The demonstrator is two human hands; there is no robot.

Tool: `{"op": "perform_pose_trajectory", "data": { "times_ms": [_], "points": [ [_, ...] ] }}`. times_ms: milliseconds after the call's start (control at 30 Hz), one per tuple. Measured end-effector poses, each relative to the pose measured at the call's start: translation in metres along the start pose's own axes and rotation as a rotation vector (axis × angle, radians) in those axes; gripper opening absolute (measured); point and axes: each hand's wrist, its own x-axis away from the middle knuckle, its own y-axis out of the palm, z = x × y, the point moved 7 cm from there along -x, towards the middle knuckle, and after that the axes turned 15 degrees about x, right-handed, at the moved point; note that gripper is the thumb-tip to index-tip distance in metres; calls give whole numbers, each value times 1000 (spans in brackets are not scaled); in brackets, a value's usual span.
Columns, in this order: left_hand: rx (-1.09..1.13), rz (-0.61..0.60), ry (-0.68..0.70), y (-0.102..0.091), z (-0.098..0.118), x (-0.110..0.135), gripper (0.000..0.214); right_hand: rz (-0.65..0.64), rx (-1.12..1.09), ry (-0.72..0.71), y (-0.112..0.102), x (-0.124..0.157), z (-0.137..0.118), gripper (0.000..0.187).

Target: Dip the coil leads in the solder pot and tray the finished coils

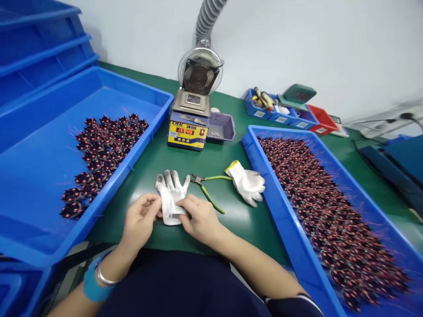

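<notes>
A white work glove with greyed fingertips lies on the green bench, fingers pointing away from me. My left hand pinches at its left edge, thumb against the curled fingers. On the other side, my right hand grips the glove near its cuff between thumb and fingers. Just beyond my right hand, green-handled cutting pliers rest with their handles spread. A second white glove with a yellow-edged cuff lies flat to the right, beside the blue tray.
Blue trays hold black parts with red wires, at left and right. A solder pot stands ahead under an extraction duct, next to a purple bin. Small bins, one red, line the back.
</notes>
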Motion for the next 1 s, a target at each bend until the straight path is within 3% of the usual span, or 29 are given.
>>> {"op": "perform_pose_trajectory", "data": {
  "times_ms": [67, 200, 267, 333, 400, 500, 567, 633, 700, 800, 867, 1000],
  "points": [
    [-132, -12, 167, -2, 17, 11, 7, -10, -84, 69, 2, -6, 2, 11],
    [-357, -364, 339, 23, 27, 34, 18, -3, -133, 48, -1, -13, -6, 10],
    [-417, -340, 390, 19, 25, 33, 17, 60, -31, -23, -2, -10, -14, 14],
    [-451, -240, 412, 7, 17, 23, 15, 127, 74, -160, 3, -4, -26, 17],
    [-445, -156, 352, -5, 5, 6, 11, 149, 100, -328, 14, 3, -36, 18],
    [-217, -75, 47, -9, -13, -12, 13, 133, 64, -493, 23, 11, -43, 16],
    [98, -54, -181, 5, -14, -8, 19, 176, 39, -515, 14, 14, -44, 13],
    [369, -47, -271, 30, 1, 0, 27, 252, -34, -490, -2, 15, -42, 11],
    [537, -66, -236, 56, 25, -1, 33, 282, -160, -481, -16, 14, -40, 8],
    [448, -396, -127, 93, 58, -10, 29, 242, -344, -541, -28, 14, -44, 9],
    [376, -464, -41, 96, 70, -15, 23, 213, -410, -565, -32, 16, -47, 14],
    [345, -397, -13, 87, 69, -18, 33, 191, -443, -542, -38, 21, -50, 17]
  ]
}}
